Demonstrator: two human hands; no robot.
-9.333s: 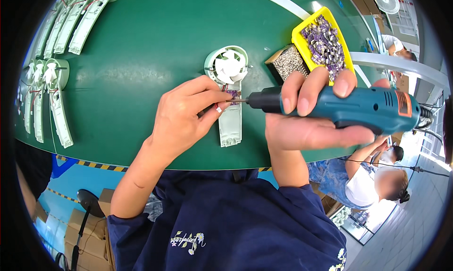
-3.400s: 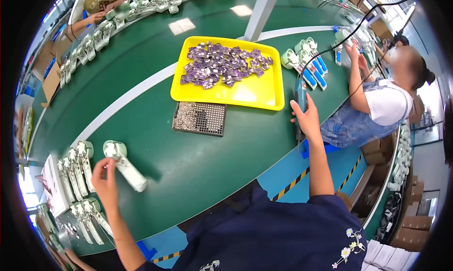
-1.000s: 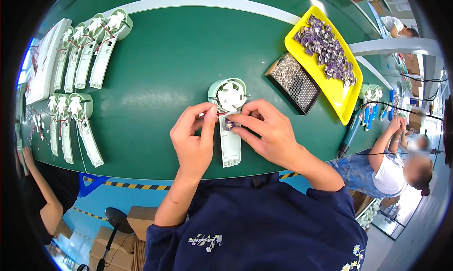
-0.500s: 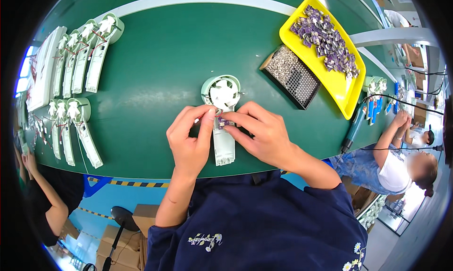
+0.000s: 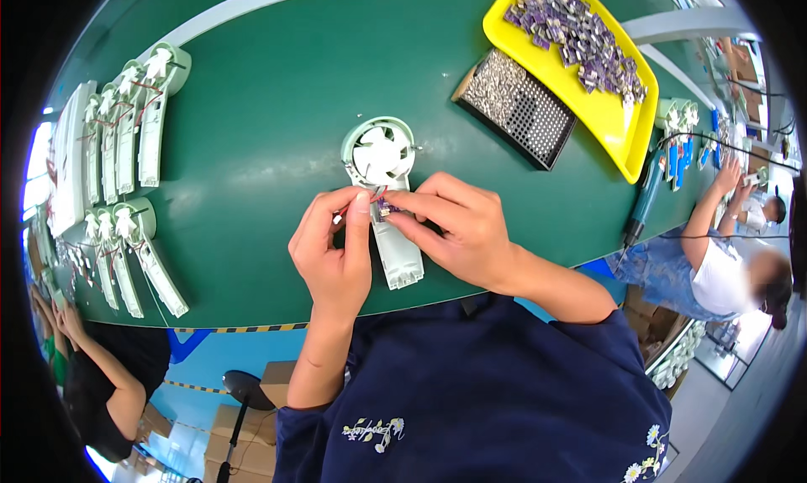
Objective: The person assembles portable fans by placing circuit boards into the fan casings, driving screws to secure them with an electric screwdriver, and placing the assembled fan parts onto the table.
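A pale green handheld fan shell (image 5: 398, 258) lies in front of me, its white fan blades (image 5: 378, 153) at the far end and its open handle toward me. My left hand (image 5: 332, 246) pinches a thin red wire (image 5: 376, 195) over the top of the handle; a small white connector (image 5: 338, 219) pokes out at that hand's side. Between the thumb and forefinger of my right hand (image 5: 461, 221) is a small purple circuit board (image 5: 386, 208), held over the handle. The fingertips of both hands nearly meet there, partly hiding board and wire.
More fan shells (image 5: 151, 138) stand in rows at the left. At the far right are a yellow tray (image 5: 618, 142) of purple boards, a black perforated box (image 5: 538, 134) of small metal screws, and an electric screwdriver (image 5: 646, 199). Co-workers sit on both sides.
The view has shifted slightly. The fan shell now lies tilted, its handle end toward the right. The white connector now shows beside my left fingers, and more red wire is visible.
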